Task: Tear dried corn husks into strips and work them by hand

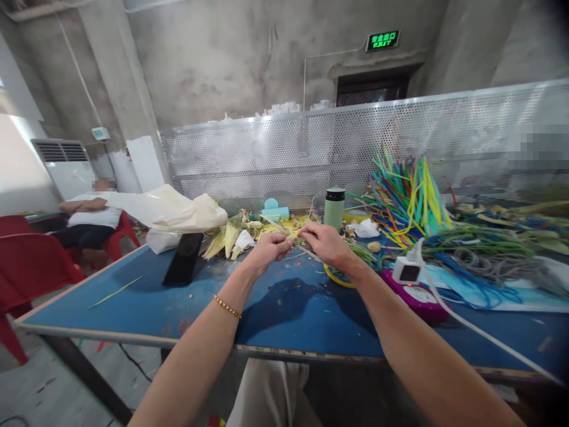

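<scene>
Fingers of the left hand (268, 252) pinch a pale, narrow strip (310, 254) above a blue counter (144, 308); those of the right hand (328, 244) are drawn together at the strip, though whether they grip it cannot be told. A yellow ring (338, 281) lies below the right wrist, with a green bottle (333, 214) standing beyond the hand. Dry husks (230, 234) and a black phone (183, 259) lie to the left, near a pale plastic bag (186, 210). At right, a white charger (405, 271) sits on a purple power strip (402, 292), before a bundle of bright strips (424, 198). A perforated metal screen (267, 148) backs the counter; far left, a person (91, 216) sits, arms folded.
</scene>
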